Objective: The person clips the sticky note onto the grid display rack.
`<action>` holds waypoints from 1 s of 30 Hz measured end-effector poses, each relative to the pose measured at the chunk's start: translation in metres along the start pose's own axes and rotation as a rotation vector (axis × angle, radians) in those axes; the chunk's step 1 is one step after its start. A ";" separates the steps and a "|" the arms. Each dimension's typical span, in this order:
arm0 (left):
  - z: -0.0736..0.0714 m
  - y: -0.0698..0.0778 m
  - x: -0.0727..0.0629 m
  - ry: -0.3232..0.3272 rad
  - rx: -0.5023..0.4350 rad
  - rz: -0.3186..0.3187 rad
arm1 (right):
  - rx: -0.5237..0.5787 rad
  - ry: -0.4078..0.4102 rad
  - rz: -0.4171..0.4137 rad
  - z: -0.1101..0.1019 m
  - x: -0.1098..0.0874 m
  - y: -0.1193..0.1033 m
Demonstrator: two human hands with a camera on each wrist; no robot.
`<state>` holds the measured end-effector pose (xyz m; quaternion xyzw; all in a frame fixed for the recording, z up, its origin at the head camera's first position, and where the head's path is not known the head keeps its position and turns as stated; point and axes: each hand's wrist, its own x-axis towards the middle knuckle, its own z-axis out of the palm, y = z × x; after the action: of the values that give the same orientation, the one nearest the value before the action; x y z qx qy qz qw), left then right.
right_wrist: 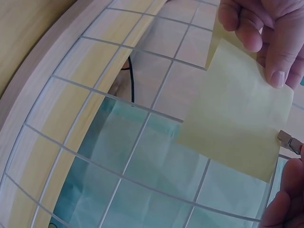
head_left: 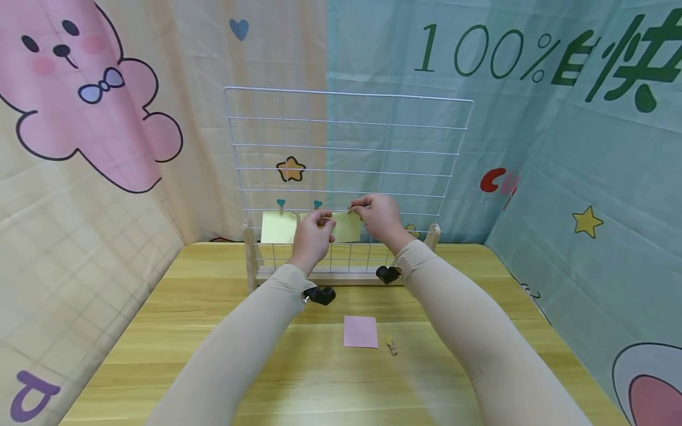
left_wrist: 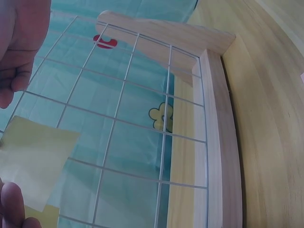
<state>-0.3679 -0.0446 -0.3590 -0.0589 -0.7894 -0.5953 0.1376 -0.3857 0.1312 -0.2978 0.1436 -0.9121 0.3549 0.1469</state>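
A yellow paper note [right_wrist: 237, 109] is held flat before the white wire grid [head_left: 341, 151]. With thumb and fingers my left hand [head_left: 312, 238] pinches the note's left edge. My right hand [head_left: 382, 218] grips a small wooden clothespin [right_wrist: 289, 142], whose tip meets the note's upper edge near the right corner. Left of this note, another yellow note [head_left: 279, 227] hangs under a clip with a teal heart [head_left: 280, 203]. A second teal-heart clip [head_left: 317, 205] sits on the grid just above my left hand, which covers most of the yellow note there.
A pink square note [head_left: 360, 331] lies on the wooden table [head_left: 213, 331], with a small clothespin [head_left: 392, 346] beside it. Wooden feet and a wooden base bar [head_left: 341, 278] support the grid. Printed curtains [head_left: 559, 177] surround the table at the back and sides.
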 end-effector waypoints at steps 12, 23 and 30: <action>0.003 0.001 0.000 0.007 0.022 0.006 | -0.037 -0.012 0.001 0.001 0.001 0.000; 0.003 -0.001 0.002 0.018 0.055 0.019 | -0.091 -0.052 -0.013 0.004 0.005 -0.002; 0.005 -0.004 0.004 0.026 0.052 0.024 | -0.185 -0.075 -0.052 0.003 0.008 -0.005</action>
<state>-0.3736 -0.0409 -0.3632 -0.0572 -0.8020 -0.5736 0.1566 -0.3919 0.1241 -0.2942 0.1664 -0.9418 0.2595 0.1344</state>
